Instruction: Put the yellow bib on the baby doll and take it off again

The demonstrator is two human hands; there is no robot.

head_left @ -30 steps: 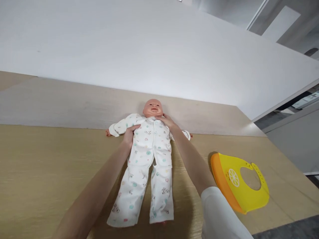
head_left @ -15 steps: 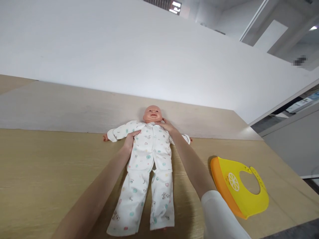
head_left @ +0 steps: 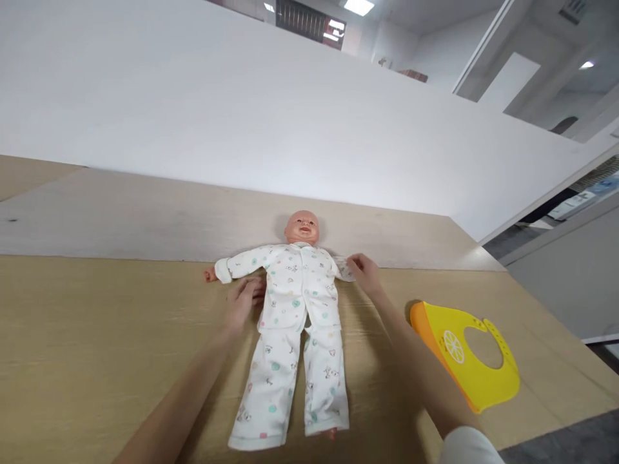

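Note:
A baby doll in white patterned pyjamas lies on its back on the wooden table, head toward the wall. My left hand rests beside the doll's torso under its outstretched arm, fingers loosely curled and touching the shirt's side. My right hand is at the doll's other sleeve, fingers pinched on the cuff. A yellow and orange silicone bib lies flat to the right, apart from both hands.
A white wall panel rises behind the table's pale back strip. The table's right edge drops off past the bib toward a grey floor and a lower room area.
My right hand moved from the doll's neck out to its far sleeve. My left hand slid off the chest to the doll's side. The doll now lies flatter, and the view tilted slightly.

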